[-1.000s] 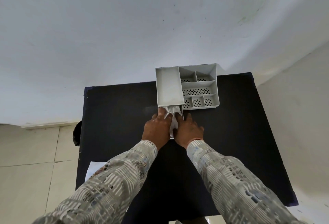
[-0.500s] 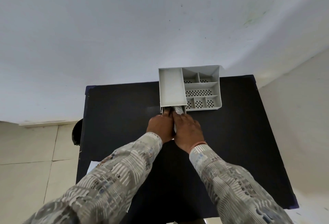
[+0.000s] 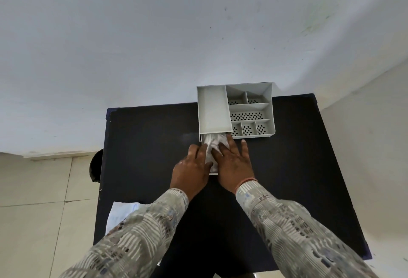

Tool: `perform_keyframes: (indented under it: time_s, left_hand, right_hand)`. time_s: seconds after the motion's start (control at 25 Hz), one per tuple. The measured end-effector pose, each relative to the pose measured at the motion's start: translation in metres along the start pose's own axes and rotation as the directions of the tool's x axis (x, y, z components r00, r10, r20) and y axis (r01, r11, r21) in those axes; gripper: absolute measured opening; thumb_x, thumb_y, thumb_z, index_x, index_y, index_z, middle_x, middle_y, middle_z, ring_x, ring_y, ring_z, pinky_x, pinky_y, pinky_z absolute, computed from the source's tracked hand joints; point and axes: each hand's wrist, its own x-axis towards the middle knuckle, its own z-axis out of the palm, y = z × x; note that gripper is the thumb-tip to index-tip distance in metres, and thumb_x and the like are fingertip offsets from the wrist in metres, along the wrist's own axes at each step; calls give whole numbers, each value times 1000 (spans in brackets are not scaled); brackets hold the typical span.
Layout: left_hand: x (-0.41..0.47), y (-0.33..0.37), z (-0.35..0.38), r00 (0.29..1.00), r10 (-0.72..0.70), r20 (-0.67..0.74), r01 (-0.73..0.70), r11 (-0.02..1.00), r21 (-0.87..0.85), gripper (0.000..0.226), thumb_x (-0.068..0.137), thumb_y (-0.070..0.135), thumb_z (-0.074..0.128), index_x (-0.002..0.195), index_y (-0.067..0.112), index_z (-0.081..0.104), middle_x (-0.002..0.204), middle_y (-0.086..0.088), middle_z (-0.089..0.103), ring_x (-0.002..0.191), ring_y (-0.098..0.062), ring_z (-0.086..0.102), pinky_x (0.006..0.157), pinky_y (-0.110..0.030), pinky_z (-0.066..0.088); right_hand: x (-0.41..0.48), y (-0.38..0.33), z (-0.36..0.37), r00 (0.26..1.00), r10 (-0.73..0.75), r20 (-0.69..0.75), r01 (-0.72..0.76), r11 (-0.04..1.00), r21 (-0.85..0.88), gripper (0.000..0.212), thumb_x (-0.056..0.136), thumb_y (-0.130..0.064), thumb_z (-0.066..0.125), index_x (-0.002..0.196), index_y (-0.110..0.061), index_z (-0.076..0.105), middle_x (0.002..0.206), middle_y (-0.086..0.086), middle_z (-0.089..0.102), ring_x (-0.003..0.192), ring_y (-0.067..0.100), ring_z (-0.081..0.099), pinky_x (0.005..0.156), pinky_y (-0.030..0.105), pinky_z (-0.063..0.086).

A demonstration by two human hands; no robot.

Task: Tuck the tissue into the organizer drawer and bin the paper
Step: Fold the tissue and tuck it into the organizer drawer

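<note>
I am standing at a black table (image 3: 298, 178) that is reaching to a white wall at its far edge. A grey organizer (image 3: 249, 110) is sitting directly on the far side of it, to the right of the middle, and its drawer (image 3: 213, 173) is sticking out toward me over the table top. A white paper (image 3: 120, 213) is lying at the near left corner, hanging a little past the edge and partly hidden under my sleeve. The floor beside the table is showing pale tiles.

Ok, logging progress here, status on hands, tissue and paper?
Left hand and right hand open, pressing tissue into the pulled-out drawer. Paper untouched at the table's near-left edge. Nothing in the way.
</note>
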Motion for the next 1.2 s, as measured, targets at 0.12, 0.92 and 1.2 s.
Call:
perform_keyframes:
  time_s: [0.12,0.92,1.2]
  left_hand:
    - [11,2,-4,991,-55,119,50,998,40,52,105,39,56,153,20,52,134,-14,57,88,-39,75,69,-44,61]
    - [12,6,-1,948,-191,254,250,941,-226,58,100,18,54,158,23,48,111,-20,80,105,-40,75,101,-42,55]
    - [20,7,-4,961,-176,213,229,938,-258,54,102,23,53,156,23,52,119,-19,79,108,-39,74,102,-42,54]
  right_hand:
    - [4,-3,0,999,21,38,-21,1000,1,65,97,-35,48,161,-26,37,174,2,30,164,28,-11,127,67,-6]
    - [-19,-1,-19,976,51,-212,-5,978,211,46,84,-22,57,129,-19,70,140,4,67,131,29,61,117,55,37]
    - [-29,-3,2,998,-7,64,1,996,89,52,93,-26,55,145,-25,56,149,-1,58,144,24,49,126,56,23]
